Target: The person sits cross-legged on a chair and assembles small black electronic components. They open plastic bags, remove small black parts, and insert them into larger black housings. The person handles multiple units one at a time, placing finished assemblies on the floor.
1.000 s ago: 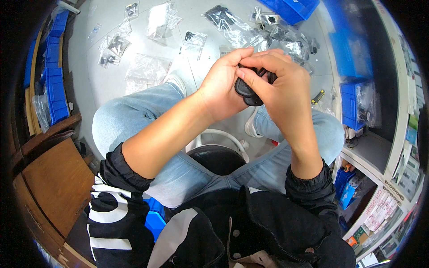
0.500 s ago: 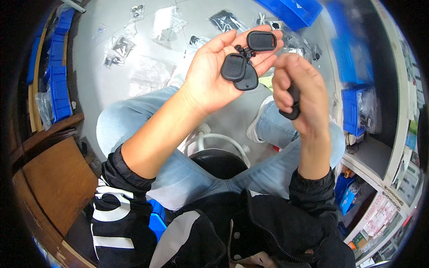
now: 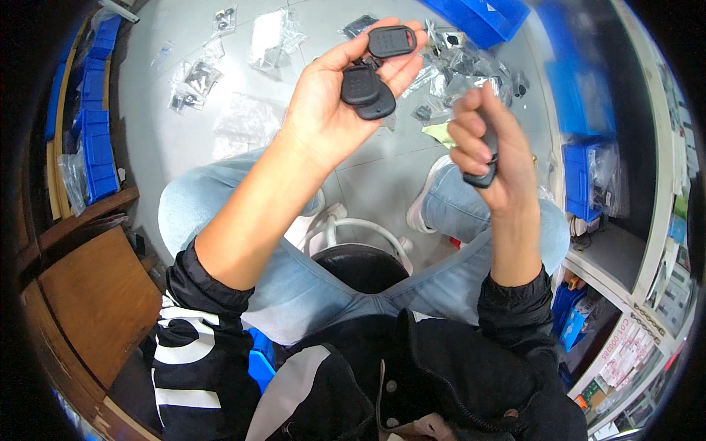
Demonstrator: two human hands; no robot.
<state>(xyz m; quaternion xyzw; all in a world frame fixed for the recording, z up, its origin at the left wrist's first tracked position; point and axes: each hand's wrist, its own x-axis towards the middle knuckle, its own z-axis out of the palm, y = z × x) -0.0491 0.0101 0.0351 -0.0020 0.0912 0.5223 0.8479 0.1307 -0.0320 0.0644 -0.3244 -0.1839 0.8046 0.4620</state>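
My left hand (image 3: 316, 106) is palm up over the floor beyond my knees, its fingers stretched out under several flat black fobs. One rounded rectangular fob (image 3: 390, 44) with a slot near its end lies across the fingers. A second fob (image 3: 359, 87) rests on the palm, partly over a smoother rounded one (image 3: 379, 109). Small dark parts between them are partly hidden. To the right, my right hand (image 3: 507, 140) is closed, somewhat blurred, around another black fob (image 3: 479, 177), whose lower end shows below the curled fingers. The two hands are apart.
Clear plastic bags with dark parts (image 3: 195, 82) lie on the grey floor (image 3: 375, 165), more of them (image 3: 452, 70) beyond my hands. A blue bin (image 3: 482, 18) stands at the far right. Blue bins (image 3: 99, 147) line the left; a shelf (image 3: 618, 250) stands at right. A white-framed stool (image 3: 331, 231) is between my legs.
My left hand has moved left and a little farther away, carrying the fobs on its palm. My right hand stays closed on its fob, its fingers now raised slightly and farther from the left hand.
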